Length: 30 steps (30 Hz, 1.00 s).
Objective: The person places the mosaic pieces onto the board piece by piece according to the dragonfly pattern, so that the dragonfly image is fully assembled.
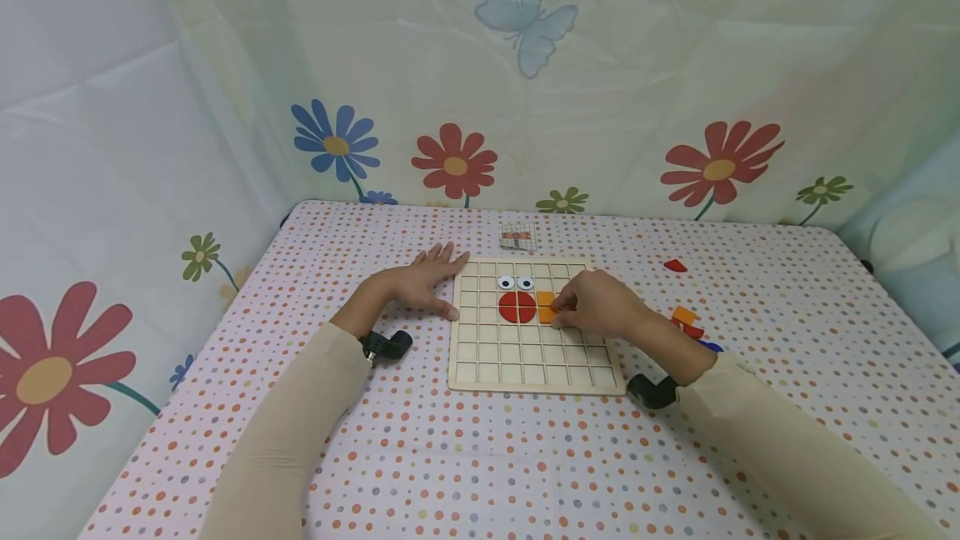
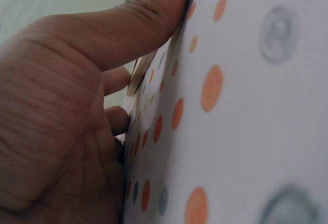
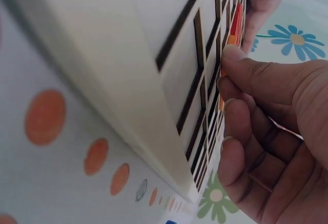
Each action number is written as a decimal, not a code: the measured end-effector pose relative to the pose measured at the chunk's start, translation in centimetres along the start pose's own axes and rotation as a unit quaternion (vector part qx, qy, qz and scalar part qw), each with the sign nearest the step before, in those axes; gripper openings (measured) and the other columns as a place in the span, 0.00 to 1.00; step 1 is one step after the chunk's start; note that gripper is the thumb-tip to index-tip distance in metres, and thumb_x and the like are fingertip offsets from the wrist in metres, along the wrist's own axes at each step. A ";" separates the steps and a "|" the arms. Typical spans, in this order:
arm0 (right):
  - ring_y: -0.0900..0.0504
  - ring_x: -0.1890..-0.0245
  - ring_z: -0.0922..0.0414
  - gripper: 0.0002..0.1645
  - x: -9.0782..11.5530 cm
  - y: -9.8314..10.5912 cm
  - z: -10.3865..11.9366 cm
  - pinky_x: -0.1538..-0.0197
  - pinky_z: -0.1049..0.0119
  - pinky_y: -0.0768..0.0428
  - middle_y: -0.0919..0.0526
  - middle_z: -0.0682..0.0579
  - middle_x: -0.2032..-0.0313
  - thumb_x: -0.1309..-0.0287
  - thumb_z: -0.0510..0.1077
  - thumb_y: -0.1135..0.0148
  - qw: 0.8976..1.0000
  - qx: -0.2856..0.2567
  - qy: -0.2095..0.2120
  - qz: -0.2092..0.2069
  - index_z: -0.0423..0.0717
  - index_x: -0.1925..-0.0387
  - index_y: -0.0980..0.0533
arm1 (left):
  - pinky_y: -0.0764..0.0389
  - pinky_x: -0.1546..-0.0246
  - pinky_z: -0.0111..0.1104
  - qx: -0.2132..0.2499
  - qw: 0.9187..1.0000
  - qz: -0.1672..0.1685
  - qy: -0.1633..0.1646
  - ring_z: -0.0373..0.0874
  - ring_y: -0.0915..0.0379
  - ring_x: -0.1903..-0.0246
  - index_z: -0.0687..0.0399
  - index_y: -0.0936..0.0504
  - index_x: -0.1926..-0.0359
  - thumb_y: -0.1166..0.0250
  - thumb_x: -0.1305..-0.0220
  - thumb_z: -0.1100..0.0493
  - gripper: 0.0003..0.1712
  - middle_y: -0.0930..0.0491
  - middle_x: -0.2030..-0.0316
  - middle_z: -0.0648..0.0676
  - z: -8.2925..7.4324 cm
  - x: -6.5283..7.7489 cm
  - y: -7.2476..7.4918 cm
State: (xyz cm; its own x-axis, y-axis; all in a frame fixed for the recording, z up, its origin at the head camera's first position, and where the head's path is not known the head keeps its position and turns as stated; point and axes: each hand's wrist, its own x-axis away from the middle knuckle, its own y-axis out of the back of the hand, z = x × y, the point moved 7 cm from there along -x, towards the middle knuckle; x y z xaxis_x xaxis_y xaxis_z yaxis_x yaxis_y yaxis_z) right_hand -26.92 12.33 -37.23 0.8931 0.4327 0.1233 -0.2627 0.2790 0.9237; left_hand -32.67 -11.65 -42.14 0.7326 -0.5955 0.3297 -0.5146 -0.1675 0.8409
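Observation:
A pale wooden grid board [image 1: 531, 387] lies on the table. Two googly-eye pieces [image 1: 516, 282] sit in its upper cells, above red quarter-circle pieces [image 1: 517, 307] that form a disc. Right of the disc are orange square tiles [image 1: 546, 299]. My right hand [image 1: 600, 305] reaches over the board's right side, thumb and index finger pinching an orange tile in its cell; the curled fingers partly cover it. My left hand [image 1: 420, 283] has its fingers spread, with thumb [image 2: 154, 19] and fingertips at the board's left edge.
Behind the board lies a small card [image 1: 518, 237] with a printed grid picture. To the right are a loose red piece [image 1: 676, 266], an orange piece [image 1: 683, 315] and a blue piece [image 1: 710, 346] partly behind my right forearm. A flowered curtain [image 1: 615, 107] hangs beyond the table.

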 end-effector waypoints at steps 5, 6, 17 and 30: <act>0.17 0.63 0.60 0.10 0.1 -0.2 -0.1 0.61 0.65 0.21 0.10 0.51 0.60 0.46 0.46 0.27 1.000 -0.002 -0.013 -0.002 0.46 0.62 0.12 | 0.74 0.23 0.49 -0.001 1.000 0.001 0.001 0.53 0.85 0.23 0.43 0.64 0.21 0.32 0.42 0.38 0.62 0.75 0.22 0.56 0.0 0.0 0.0; 0.18 0.63 0.60 0.10 0.1 -0.2 0.0 0.62 0.65 0.21 0.10 0.51 0.59 0.46 0.45 0.27 1.000 -0.001 -0.014 -0.002 0.46 0.62 0.12 | 0.74 0.23 0.49 -0.001 1.000 0.001 0.001 0.53 0.85 0.23 0.43 0.64 0.21 0.32 0.42 0.38 0.62 0.75 0.22 0.56 0.0 0.0 0.0; 0.26 0.72 0.60 0.13 0.7 0.3 0.2 0.70 0.68 0.29 0.11 0.52 0.64 0.45 0.46 0.27 1.000 -0.011 -0.016 -0.013 0.44 0.59 0.13 | 0.74 0.23 0.48 -0.002 1.000 0.003 0.002 0.53 0.85 0.23 0.42 0.64 0.21 0.32 0.42 0.38 0.62 0.75 0.22 0.56 -0.1 0.0 0.0; 0.24 0.72 0.55 0.20 5.1 4.8 -5.1 0.75 0.66 0.25 0.14 0.45 0.65 0.38 0.48 0.35 0.990 -0.042 -0.092 -0.097 0.40 0.50 0.16 | 0.74 0.23 0.49 -0.002 1.000 0.000 0.003 0.53 0.84 0.23 0.43 0.64 0.21 0.32 0.42 0.37 0.62 0.74 0.22 0.56 0.0 0.0 0.0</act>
State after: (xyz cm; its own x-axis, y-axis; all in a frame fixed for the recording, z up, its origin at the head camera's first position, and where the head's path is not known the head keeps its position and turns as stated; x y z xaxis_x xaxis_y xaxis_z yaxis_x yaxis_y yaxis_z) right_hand -25.46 20.25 -33.99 0.9791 0.2026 0.0167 -0.1013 0.4154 0.9040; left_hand -32.65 -11.64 -42.09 0.7358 -0.5905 0.3316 -0.5119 -0.1644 0.8431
